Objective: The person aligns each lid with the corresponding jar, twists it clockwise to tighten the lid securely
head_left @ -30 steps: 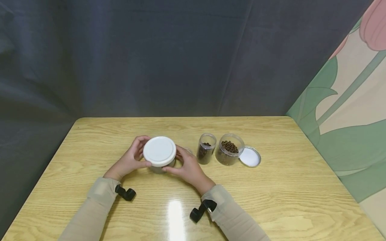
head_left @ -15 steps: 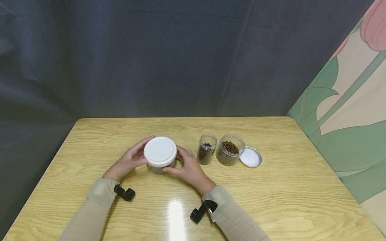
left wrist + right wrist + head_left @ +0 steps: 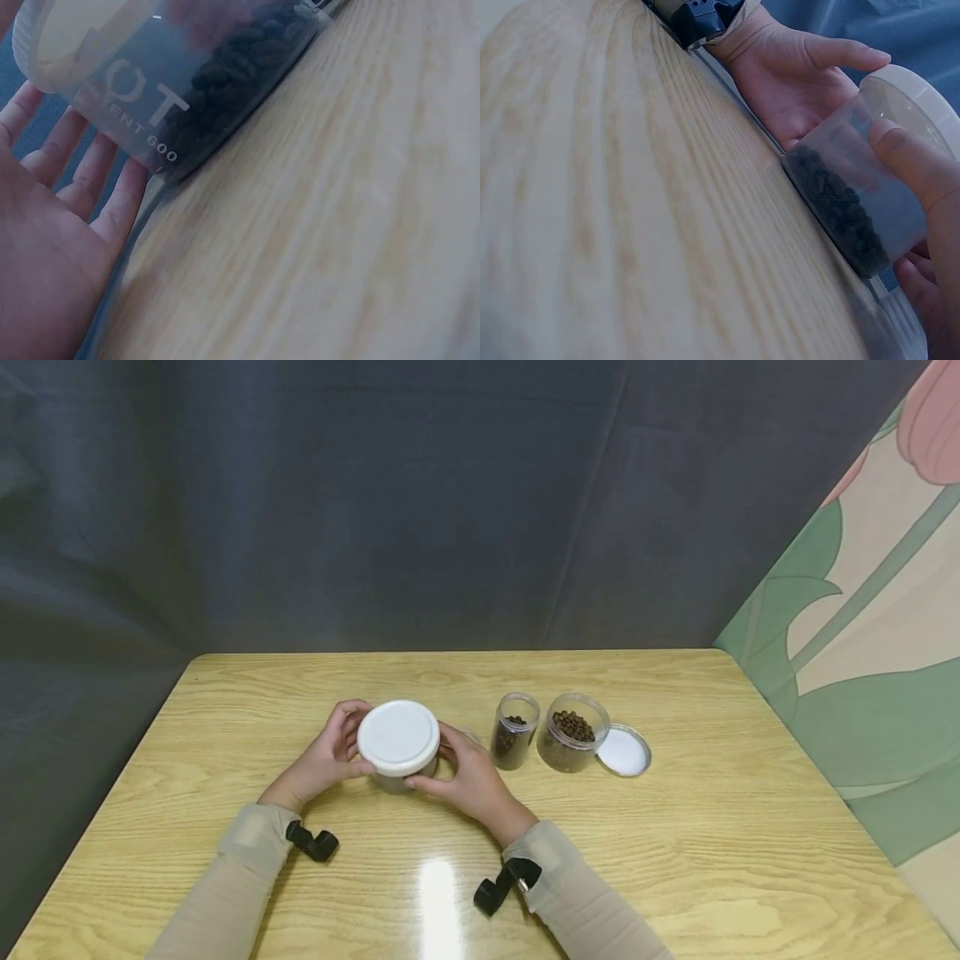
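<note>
left hand (image 3: 321,758) holding a round white plastic lid (image 3: 398,735) by its rim — right hand (image 3: 471,777) gripping the clear cylindrical plastic jar (image 3: 896,210) below, dark beans (image 3: 836,206) inside — upright on a yellow wood-grain table (image 3: 675,843).

A beige left sleeve (image 3: 206,897) lies lower left in the head view, a matching right sleeve (image 3: 592,897) lower right. The left hand (image 3: 324,760) and right hand (image 3: 474,778) are bare. The left wrist mount (image 3: 322,845) and right wrist mount (image 3: 490,896) are black with rounded ends; the left one bears dots, perhaps screw holes.
</note>
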`<control>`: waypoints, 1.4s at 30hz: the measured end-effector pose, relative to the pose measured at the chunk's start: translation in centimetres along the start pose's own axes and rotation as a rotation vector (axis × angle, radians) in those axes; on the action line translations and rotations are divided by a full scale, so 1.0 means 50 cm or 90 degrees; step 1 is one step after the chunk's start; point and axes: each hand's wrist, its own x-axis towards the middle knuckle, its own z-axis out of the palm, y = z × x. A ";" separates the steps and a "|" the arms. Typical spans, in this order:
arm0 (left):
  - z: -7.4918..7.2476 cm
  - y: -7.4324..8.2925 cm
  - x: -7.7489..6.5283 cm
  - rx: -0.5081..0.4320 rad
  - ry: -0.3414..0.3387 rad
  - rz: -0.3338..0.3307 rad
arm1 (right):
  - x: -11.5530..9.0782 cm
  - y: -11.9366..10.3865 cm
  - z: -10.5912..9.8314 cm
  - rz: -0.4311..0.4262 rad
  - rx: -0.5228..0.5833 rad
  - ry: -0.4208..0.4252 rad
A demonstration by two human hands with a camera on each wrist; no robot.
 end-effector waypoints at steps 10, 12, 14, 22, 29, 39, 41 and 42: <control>-0.008 -0.004 0.001 0.016 -0.017 -0.007 | 0.000 0.000 0.000 0.001 -0.006 0.002; -0.009 -0.005 0.001 0.014 -0.023 -0.008 | 0.000 0.001 0.000 0.002 -0.006 0.002; -0.010 -0.005 0.000 0.016 -0.027 -0.014 | 0.000 0.001 0.001 0.003 -0.003 0.002; -0.010 -0.007 0.000 0.018 -0.019 -0.017 | 0.000 -0.001 0.000 -0.004 -0.004 0.003; -0.007 -0.005 -0.002 -0.014 -0.005 -0.010 | 0.001 0.000 0.001 -0.008 0.006 0.003; -0.006 -0.003 -0.001 -0.003 -0.004 -0.001 | 0.001 -0.003 0.000 -0.001 0.010 -0.001; -0.007 -0.003 -0.001 0.002 -0.006 -0.003 | 0.001 -0.003 0.000 -0.001 0.010 0.000; -0.008 -0.004 0.000 0.007 -0.007 -0.004 | 0.001 -0.003 0.000 -0.002 0.010 0.000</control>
